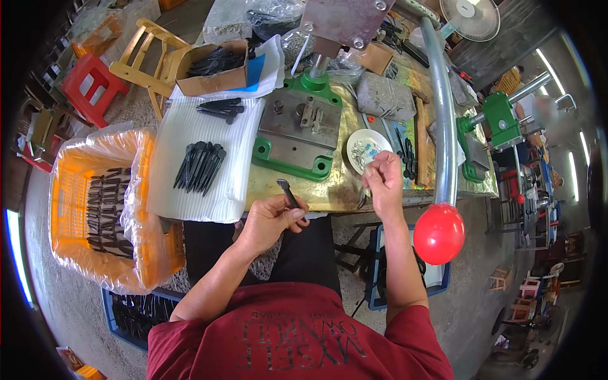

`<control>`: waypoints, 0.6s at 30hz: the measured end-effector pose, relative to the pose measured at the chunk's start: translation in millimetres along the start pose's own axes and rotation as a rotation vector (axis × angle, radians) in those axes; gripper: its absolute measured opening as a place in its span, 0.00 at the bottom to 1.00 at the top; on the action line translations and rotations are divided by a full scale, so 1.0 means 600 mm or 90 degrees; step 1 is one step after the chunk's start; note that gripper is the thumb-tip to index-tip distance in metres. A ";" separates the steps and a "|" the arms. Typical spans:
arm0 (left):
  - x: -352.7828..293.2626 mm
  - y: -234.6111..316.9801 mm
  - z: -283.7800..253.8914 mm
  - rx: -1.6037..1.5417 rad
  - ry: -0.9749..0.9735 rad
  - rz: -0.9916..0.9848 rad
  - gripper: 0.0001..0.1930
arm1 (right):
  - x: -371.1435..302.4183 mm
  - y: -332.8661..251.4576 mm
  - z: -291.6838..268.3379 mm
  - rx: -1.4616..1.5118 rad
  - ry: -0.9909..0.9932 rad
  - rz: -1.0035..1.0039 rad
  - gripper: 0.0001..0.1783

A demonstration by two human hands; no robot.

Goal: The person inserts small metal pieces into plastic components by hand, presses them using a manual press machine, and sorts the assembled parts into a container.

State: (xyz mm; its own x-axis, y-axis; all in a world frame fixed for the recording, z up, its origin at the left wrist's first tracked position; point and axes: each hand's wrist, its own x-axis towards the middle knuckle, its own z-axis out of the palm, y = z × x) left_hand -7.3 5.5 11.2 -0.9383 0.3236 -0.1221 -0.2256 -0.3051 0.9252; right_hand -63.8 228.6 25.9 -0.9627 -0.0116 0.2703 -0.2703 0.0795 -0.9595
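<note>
Left hand (271, 218): clamped on slim black plastic part (288, 194) at desk (329, 190) front edge. Right hand (382, 178): fingertips pinched together, contents indiscernible, just below white round dish (365, 149) beside green-based press (297, 130).

1. At the bench's (329, 193) near edge, the left hand (269, 218) grips a black clip (288, 193).
2. The right hand (382, 180), fingers pinched, hovers just beside a white dish (354, 142) of small parts.
3. A green press (297, 130) stands mid-bench; its lever ends in a red knob (439, 233).
4. More clips (199, 166) lie on a white sheet (183, 190) at the left edge.
5. An orange crate (69, 209) sits on the floor, left.
</note>
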 end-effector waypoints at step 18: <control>-0.019 0.008 0.009 -0.308 0.076 0.057 0.06 | -0.109 -0.046 0.139 0.310 -0.115 0.119 0.12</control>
State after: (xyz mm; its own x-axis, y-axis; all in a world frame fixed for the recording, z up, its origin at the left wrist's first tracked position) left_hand 3.8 5.0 18.8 -0.9766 0.1808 -0.1160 -0.2117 -0.7167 0.6644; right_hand 5.6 143.8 28.1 -0.9695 -0.2167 0.1143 -0.0259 -0.3736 -0.9272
